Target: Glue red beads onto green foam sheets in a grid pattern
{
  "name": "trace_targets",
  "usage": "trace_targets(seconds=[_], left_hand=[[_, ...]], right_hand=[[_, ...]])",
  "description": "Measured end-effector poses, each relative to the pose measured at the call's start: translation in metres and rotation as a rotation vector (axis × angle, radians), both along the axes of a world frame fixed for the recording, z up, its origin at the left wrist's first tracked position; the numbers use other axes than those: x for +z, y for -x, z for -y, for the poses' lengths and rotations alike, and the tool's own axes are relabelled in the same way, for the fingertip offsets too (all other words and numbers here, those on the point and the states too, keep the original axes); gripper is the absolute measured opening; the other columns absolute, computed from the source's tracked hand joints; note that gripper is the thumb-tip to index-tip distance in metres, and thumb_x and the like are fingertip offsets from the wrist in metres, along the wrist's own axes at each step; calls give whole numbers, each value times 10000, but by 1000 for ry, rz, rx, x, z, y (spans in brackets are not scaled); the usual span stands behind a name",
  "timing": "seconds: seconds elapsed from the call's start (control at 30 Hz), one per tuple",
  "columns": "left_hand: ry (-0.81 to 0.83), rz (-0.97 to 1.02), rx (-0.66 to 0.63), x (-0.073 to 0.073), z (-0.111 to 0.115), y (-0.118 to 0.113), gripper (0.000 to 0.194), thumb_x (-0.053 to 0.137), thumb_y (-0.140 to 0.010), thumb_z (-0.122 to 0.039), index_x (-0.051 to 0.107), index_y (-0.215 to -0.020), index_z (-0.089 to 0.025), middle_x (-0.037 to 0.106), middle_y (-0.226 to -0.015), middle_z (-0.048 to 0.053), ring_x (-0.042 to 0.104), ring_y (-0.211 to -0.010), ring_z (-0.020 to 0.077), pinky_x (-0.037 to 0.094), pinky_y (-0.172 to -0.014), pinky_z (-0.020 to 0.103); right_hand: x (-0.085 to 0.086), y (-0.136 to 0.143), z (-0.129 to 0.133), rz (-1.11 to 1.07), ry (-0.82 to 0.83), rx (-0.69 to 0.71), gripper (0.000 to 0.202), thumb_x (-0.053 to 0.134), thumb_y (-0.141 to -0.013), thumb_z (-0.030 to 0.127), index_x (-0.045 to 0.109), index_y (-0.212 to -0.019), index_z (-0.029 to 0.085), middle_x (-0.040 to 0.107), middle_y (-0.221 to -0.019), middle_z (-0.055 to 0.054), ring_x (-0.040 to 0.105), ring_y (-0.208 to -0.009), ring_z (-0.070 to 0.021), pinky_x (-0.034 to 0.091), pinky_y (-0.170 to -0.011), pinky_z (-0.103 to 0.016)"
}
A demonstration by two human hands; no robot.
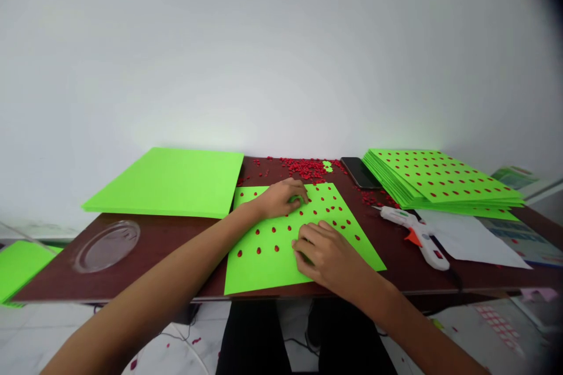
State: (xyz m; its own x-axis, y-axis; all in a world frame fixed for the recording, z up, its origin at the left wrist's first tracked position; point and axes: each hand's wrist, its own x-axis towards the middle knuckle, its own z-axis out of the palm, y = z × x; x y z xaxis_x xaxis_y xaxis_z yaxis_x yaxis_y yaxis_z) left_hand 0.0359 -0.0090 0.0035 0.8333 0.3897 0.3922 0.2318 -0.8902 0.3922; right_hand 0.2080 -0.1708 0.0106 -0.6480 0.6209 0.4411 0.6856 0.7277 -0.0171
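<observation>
A bright green sheet [268, 272] lies in front of me on the table, dotted with rows of small red drop-shaped pieces [276, 248]. My left hand [284, 196] rests over its upper middle, fingers bent and thumb apart from the fingertips, close to a red piece [309, 200]. Lower down and to the right, my right hand [323, 249] is held just over the sheet. Its thumb and index finger come together in a pinch; whatever is between those tips is too small to make out.
Plain green sheets [176, 181] are stacked left, beside a clear plastic lid [108, 246]. Loose red pieces [303, 169] and a phone [359, 172] lie behind. To the right are a dotted green stack [440, 176], a glue gun [416, 234] and white paper [475, 243].
</observation>
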Motion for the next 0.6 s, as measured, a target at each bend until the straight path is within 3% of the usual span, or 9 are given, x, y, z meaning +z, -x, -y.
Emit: trace_targets(seconds=[0.13, 0.23, 0.33, 0.43, 0.5, 0.6], left_hand=[[-6, -8, 7, -1, 0, 0, 309, 579, -837, -18, 746, -1045, -173, 711, -1105, 86, 662, -1048, 229, 500, -982, 368], [-12, -16, 13, -1, -1, 1, 307, 573, -844, -27, 743, -1050, -180, 712, -1101, 84, 659, -1054, 232, 494, -991, 375], [-16, -23, 15, -1, -2, 2, 291, 578, -862, -49, 743, -1060, -185, 714, -1107, 85, 658, -1068, 236, 495, -992, 375], [-14, -26, 15, -1, -2, 3, 294, 577, -863, -49, 742, -1060, -190, 715, -1122, 83, 659, -1072, 234, 500, -987, 372], [-11, -25, 14, -1, -3, 3, 299, 571, -865, -44, 742, -1061, -191, 716, -1127, 82, 661, -1071, 229, 500, -987, 370], [-10, -21, 17, -1, -3, 4, 276, 572, -882, -61, 740, -1059, -189, 716, -1123, 82, 663, -1071, 228, 492, -1008, 384]], right_hand=[[3, 12, 7, 81, -56, -46, 170, 611, -931, 128, 677, -784, 180, 657, -805, -45, 611, -797, -222, 410, -760, -387], [5, 5, 5, 11, 14, -12, 173, 588, -962, 151, 714, -848, 187, 690, -847, -52, 640, -829, -221, 435, -792, -386], [4, -29, -3, -229, 108, -52, 218, 545, -1015, 188, 756, -966, 215, 725, -927, -52, 673, -875, -204, 474, -856, -373], [0, -79, -8, -417, 118, -304, 227, 549, -1017, 227, 776, -1020, 212, 721, -981, -73, 686, -890, -224, 514, -841, -377], [-4, -107, -6, -381, 193, -358, 200, 598, -990, 250, 795, -1017, 228, 716, -984, -67, 683, -847, -223, 529, -798, -370], [-9, -126, 1, -334, 293, -314, 189, 638, -977, 263, 812, -1050, 254, 721, -1013, -65, 684, -858, -221, 546, -804, -362]])
